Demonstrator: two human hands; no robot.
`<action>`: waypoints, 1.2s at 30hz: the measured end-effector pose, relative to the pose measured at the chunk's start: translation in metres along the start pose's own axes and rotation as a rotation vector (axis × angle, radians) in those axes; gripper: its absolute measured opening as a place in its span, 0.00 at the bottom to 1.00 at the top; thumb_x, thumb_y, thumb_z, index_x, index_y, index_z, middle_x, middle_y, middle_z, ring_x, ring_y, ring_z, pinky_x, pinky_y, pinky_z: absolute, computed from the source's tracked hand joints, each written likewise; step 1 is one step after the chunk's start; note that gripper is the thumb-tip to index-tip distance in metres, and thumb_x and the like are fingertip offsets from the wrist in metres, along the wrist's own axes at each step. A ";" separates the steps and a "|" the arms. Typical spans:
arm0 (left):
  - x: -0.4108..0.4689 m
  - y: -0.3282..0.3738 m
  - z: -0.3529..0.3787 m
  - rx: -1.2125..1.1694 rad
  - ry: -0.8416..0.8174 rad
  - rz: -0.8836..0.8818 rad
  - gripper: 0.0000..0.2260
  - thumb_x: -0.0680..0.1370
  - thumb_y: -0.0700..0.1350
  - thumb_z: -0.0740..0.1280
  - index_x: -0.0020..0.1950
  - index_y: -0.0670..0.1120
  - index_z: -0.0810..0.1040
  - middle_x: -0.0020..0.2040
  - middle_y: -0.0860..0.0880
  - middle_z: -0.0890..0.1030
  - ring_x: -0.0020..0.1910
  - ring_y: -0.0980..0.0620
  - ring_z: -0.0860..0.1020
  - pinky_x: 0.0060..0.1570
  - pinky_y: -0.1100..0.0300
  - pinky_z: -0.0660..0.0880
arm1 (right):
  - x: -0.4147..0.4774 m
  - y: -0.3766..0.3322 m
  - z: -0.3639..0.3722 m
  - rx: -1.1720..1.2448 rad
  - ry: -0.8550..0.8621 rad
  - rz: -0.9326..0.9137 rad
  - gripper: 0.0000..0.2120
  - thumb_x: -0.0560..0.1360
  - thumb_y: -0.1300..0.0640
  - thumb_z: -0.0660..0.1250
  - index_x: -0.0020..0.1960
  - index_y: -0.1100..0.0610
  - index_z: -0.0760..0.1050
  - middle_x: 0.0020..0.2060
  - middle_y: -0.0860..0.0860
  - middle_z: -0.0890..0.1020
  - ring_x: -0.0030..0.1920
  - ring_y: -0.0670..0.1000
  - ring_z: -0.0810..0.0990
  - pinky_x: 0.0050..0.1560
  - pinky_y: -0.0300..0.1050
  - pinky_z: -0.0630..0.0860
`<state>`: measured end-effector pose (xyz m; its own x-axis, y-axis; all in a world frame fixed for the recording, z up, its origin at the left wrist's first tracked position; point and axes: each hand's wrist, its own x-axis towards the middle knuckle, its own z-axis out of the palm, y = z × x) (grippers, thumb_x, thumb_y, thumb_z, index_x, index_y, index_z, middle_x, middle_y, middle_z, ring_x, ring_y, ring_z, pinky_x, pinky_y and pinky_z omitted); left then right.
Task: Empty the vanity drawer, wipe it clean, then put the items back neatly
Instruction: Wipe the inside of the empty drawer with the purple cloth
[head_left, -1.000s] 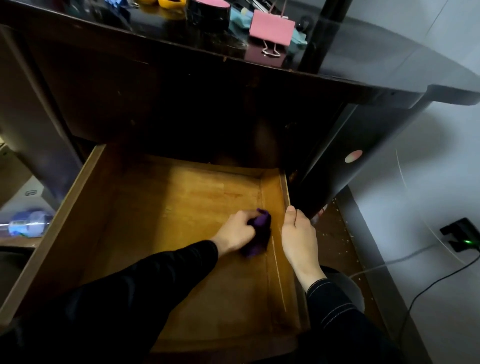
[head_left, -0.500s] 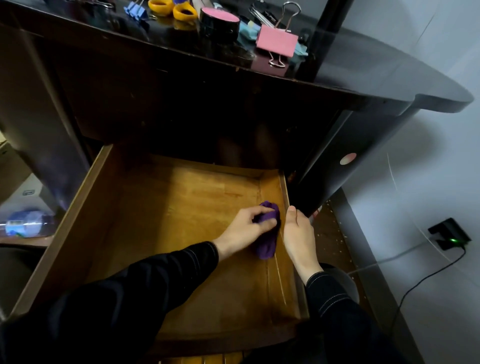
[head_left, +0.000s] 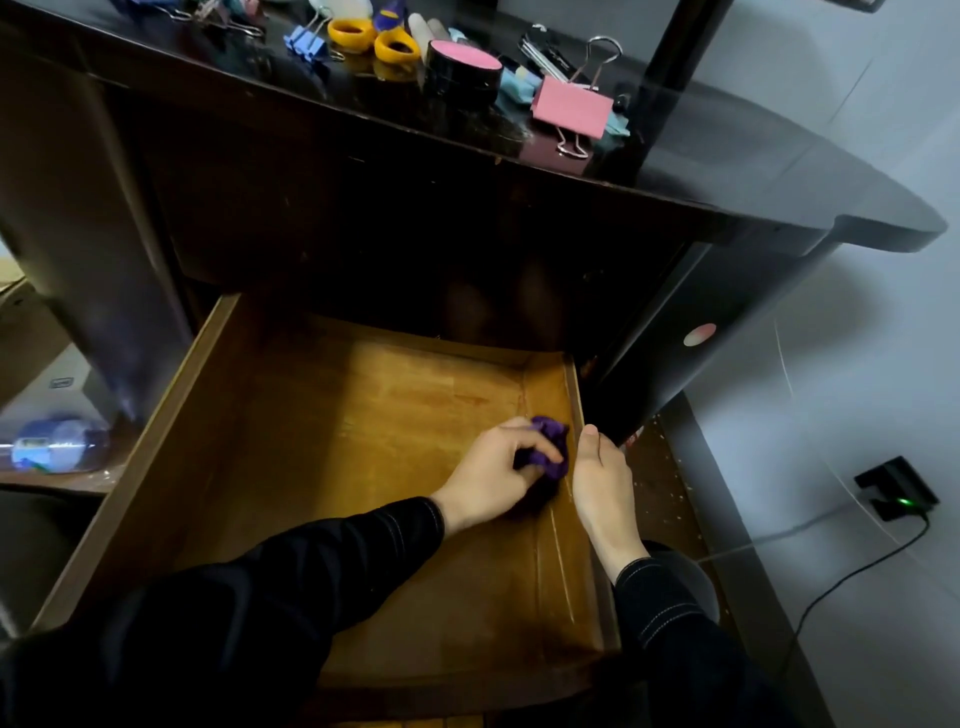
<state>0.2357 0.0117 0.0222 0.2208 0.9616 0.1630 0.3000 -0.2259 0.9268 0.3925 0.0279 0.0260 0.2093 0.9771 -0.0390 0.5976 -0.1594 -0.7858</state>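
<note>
Your drawer (head_left: 171, 441) is pulled out of the dark vanity (head_left: 779, 171), its wooden floor bare. Your left hand (head_left: 493, 478) is inside it, near the drawer's right wall, fingers curled tight around a bunched purple cloth (head_left: 550, 441) that is pressed to the floor just beside that wall. Your right hand (head_left: 602, 478) lies along the top of the drawer's right wall, fingers mostly straight; whether they curl over the outer side you cannot tell. It holds nothing else.

The drawer's things sit on the vanity top, above and behind the drawer: a pink clip (head_left: 571, 106), a black tin (head_left: 462, 73) with a pink lid, yellow scissors (head_left: 374, 39) and a blue clip (head_left: 304, 44). A charger (head_left: 896, 488) with a green light lies on the floor, right of the drawer.
</note>
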 end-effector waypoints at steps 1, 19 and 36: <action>0.002 0.005 0.000 -0.024 0.043 0.031 0.13 0.76 0.33 0.69 0.53 0.51 0.84 0.53 0.57 0.75 0.56 0.58 0.76 0.64 0.66 0.69 | 0.000 0.000 0.000 0.008 -0.001 0.008 0.25 0.85 0.43 0.48 0.69 0.56 0.74 0.58 0.52 0.79 0.61 0.55 0.76 0.61 0.50 0.71; -0.017 -0.012 0.015 0.034 -0.067 -0.037 0.12 0.75 0.33 0.70 0.53 0.47 0.85 0.54 0.53 0.75 0.56 0.55 0.75 0.65 0.57 0.71 | 0.001 0.003 0.000 0.096 -0.020 0.102 0.27 0.85 0.42 0.47 0.66 0.58 0.75 0.59 0.57 0.81 0.61 0.59 0.79 0.67 0.61 0.73; -0.012 -0.003 0.012 -0.022 0.020 -0.029 0.12 0.75 0.34 0.71 0.51 0.50 0.86 0.54 0.55 0.78 0.56 0.56 0.77 0.64 0.62 0.71 | -0.004 -0.001 -0.002 0.116 0.023 0.146 0.33 0.83 0.35 0.45 0.70 0.56 0.73 0.45 0.42 0.75 0.50 0.48 0.74 0.57 0.46 0.67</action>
<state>0.2430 -0.0009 0.0140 0.1931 0.9708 0.1424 0.2856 -0.1944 0.9384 0.3931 0.0237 0.0281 0.3057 0.9411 -0.1443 0.4664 -0.2802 -0.8390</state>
